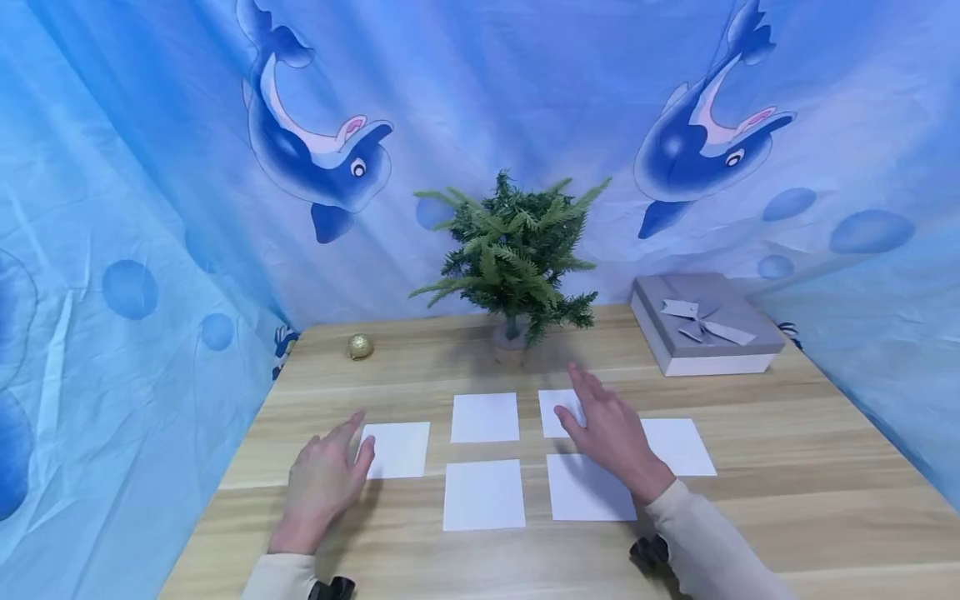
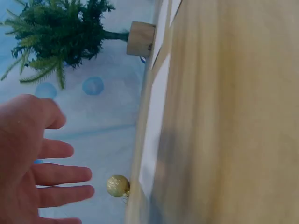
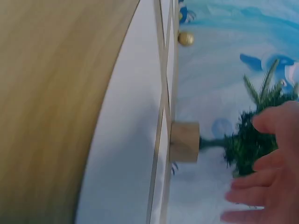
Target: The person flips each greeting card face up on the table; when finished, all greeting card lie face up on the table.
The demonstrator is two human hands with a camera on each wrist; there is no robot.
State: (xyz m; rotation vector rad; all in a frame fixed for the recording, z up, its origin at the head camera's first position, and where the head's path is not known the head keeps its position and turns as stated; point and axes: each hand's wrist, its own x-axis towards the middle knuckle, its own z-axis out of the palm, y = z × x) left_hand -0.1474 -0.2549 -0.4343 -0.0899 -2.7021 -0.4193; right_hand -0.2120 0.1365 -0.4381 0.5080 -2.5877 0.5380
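My left hand (image 1: 327,473) hovers with fingers extended at the left edge of a white paper square (image 1: 401,450), and it holds nothing. In the left wrist view its fingers (image 2: 63,174) are spread and relaxed. My right hand (image 1: 613,429) is stretched out above the papers on the right, also holding nothing. It partly hides the back right square (image 1: 553,414) and borders another square (image 1: 678,447) and the front right one (image 1: 588,496). Two more squares lie in the middle, a back one (image 1: 485,417) and a front one (image 1: 484,496).
A small artificial Christmas tree (image 1: 517,250) with a wooden base (image 1: 510,346) stands at the back of the wooden table (image 1: 300,392). A gold bauble (image 1: 360,347) lies at the back left. A grey-lidded gift box (image 1: 705,325) with a ribbon bow sits back right, before a blue dolphin curtain (image 1: 487,100).
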